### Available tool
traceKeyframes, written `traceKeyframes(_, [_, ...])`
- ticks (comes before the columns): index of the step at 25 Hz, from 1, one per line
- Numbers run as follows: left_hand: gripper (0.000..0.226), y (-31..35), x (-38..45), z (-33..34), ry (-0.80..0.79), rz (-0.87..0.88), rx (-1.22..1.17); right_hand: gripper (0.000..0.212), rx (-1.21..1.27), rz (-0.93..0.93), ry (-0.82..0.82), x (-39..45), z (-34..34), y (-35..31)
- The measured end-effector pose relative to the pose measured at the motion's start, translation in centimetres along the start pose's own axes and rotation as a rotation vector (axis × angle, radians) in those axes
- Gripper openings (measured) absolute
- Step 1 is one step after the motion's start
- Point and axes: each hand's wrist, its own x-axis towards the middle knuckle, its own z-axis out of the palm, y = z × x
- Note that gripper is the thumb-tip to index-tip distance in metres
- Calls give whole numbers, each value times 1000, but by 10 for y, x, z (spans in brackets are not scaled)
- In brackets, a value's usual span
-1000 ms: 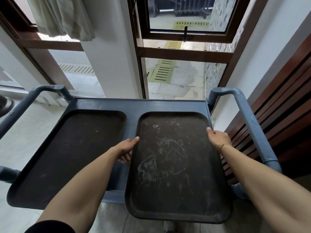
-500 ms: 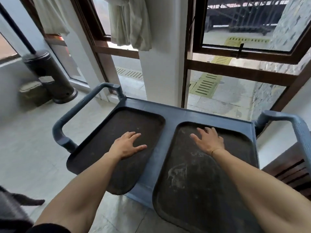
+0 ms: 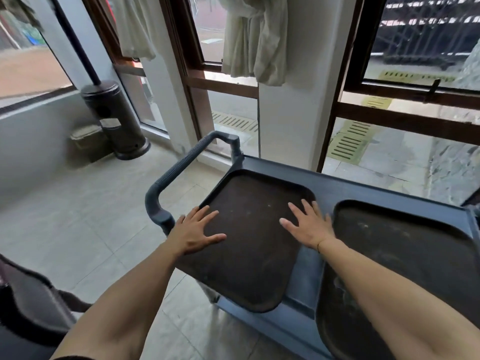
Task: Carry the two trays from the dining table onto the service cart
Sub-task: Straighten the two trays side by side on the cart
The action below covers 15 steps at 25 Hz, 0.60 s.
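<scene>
Two dark brown trays lie side by side on top of the blue-grey service cart. The left tray overhangs the cart's near edge; the right tray does too and runs out of view at the right. My left hand lies flat with fingers spread over the left tray's left rim. My right hand lies flat with fingers spread on the same tray, near its right rim. Neither hand grips anything.
The cart's ribbed handle sticks out at its left end. A dark patio heater and a small bin stand in the far left corner. Windows and tied curtains are behind the cart. A dark chair is at my lower left.
My right hand has left the right tray and now rests on the left tray. My left hand has slid to that tray's left rim. The view has turned left.
</scene>
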Motion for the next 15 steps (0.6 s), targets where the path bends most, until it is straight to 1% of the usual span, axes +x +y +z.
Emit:
traceKeyframes(3, [105,-39,3,12,-51,62,-6,75,-7,27,-26,-1,23,-47])
traceKeyframes(7, [100,-73,16,18,-131,217,20,74,-14,52,-33,-16,51,-99])
traceKeyframes(10, [95,-82,21,28,-171,364,48,74,6,92,-39,-37,73,-123])
traceKeyframes(12, [96,-84,22,36,-172,457,61,76,26,107,-39,-53,88,-132])
traceKeyframes(15, [98,-86,21,45,-195,572,83,87,8,113,-68,-78,111,-138])
